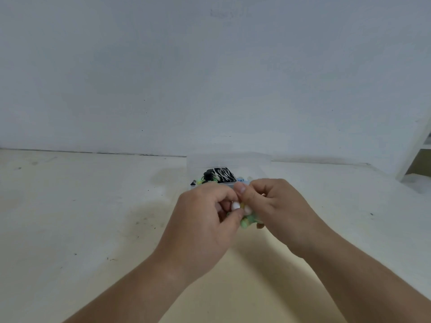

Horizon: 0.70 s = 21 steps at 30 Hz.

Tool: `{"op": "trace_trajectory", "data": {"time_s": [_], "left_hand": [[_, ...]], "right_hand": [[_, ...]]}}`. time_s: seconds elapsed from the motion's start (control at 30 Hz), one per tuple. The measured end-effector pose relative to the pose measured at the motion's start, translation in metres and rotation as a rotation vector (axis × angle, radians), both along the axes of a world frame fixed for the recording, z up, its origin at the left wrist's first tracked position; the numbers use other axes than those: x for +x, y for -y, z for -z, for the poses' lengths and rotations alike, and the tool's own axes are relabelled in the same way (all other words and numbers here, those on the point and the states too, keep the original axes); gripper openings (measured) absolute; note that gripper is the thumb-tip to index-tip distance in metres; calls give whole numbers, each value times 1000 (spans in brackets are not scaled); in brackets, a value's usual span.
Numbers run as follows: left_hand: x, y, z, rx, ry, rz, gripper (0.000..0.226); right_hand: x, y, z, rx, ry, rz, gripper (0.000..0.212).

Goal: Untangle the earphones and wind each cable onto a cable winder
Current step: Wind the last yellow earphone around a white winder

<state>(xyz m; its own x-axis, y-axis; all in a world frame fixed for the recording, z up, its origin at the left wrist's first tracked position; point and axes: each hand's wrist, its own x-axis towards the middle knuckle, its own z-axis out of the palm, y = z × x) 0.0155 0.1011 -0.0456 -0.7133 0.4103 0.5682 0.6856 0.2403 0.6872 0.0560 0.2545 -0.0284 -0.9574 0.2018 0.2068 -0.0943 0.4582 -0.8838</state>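
Left hand: the left hand (205, 220) is raised off the tabletop (93, 206), its fingers (234, 219) curled in, thumb and forefinger pinching the left side of the earphones (245, 217).
Right hand: the right hand (277, 210) meets it from the right, thumb tip pressed down on the top of the same bundle and the other fingers folded beneath it.
Earphones: a small clump of green, yellow and white pieces, caught between the two hands at the near middle of the scene and mostly hidden by them.
Why held so: probably each hand pins one part of the knot, so a strand can be teased apart without the rest slipping.
Clear box: the clear box (228, 163) stands just beyond the hands on the far side, within reach, likely the supply. It holds a black-and-white striped item (225, 175) and more green pieces (200, 181).
Cable winder: I cannot tell whether one is in view.
Stage: untangling looks underway; no winding yet.
Writing: no brand, label or lettering can be read anywhere.
Surroundings: a plain wall (210, 78) lies behind, with the white edge of a shelf (417, 157) at far right.
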Motion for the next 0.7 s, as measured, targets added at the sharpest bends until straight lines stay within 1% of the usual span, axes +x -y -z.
{"op": "trace_trajectory", "data": {"time_s": [0.1,0.23,0.33,0.4,0.5,0.7], "left_hand": [[0,0,0,30,49,-2,18],[1,-2,0,49,10,-52,16],[-2,-1,0,65,1,-90,17],[-4,-1,0,75,11,-101,18],[-5,1,0,47,6,-80,17],[-7,2,2,-10,-47,-46,25]], "right_hand": [[1,2,3,-74,22,0,39],[3,5,2,-166,6,-69,38],[4,3,-1,-206,14,-143,25],[3,1,-1,-188,40,-164,20],[2,1,1,-162,49,-146,19],[2,6,3,-115,-15,-107,20]]}}
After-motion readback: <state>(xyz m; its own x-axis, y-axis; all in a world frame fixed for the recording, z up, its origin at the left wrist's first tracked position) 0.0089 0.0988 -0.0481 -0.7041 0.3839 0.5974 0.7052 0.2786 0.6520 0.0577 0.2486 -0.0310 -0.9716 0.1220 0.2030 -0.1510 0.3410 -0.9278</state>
